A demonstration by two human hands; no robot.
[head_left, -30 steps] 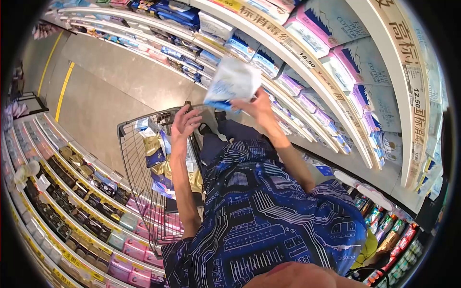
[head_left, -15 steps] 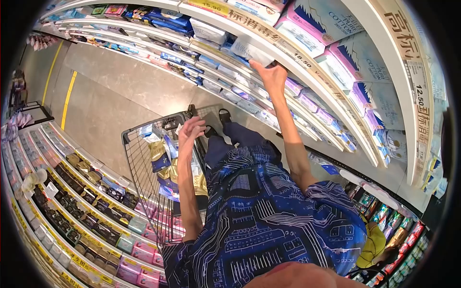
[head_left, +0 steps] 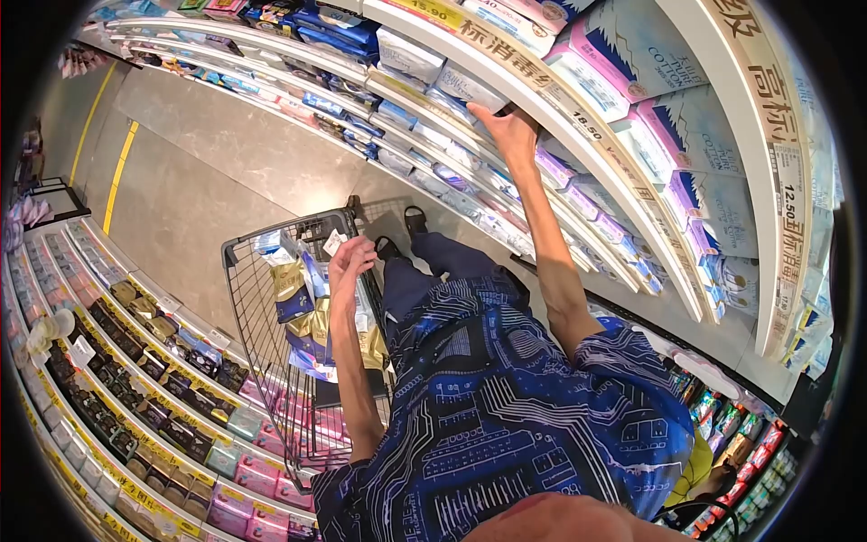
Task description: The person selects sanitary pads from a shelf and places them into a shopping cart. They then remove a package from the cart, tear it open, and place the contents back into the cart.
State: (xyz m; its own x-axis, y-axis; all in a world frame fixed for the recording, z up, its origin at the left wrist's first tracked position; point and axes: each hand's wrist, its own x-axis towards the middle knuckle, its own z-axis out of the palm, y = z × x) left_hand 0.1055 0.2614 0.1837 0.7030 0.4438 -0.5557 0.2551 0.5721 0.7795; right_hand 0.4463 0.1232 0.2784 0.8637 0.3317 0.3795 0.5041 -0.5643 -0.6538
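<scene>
My right hand (head_left: 510,134) reaches in under the upper shelf edge, next to a pale package (head_left: 468,88). Its thumb is stretched out, while the other fingertips are hidden by the shelf; whether they touch a package cannot be made out. Over the shopping cart (head_left: 237,298) hangs my left hand (head_left: 350,259), fingers loosely bent and apart, holding nothing. Gold and blue packages (head_left: 312,330) lie in the cart beneath my left forearm.
Shelves with boxed cotton packs (head_left: 632,68) curve along the right. On the left a long shelf unit (head_left: 153,397) carries many small packages. Grey floor (head_left: 199,154) with yellow lines (head_left: 120,176) lies ahead. Behind me at the lower right is a yellow-green item (head_left: 691,474).
My right hand has moved slightly deeper under the shelf edge. My left hand has shifted a little down and left. The view has turned slightly.
</scene>
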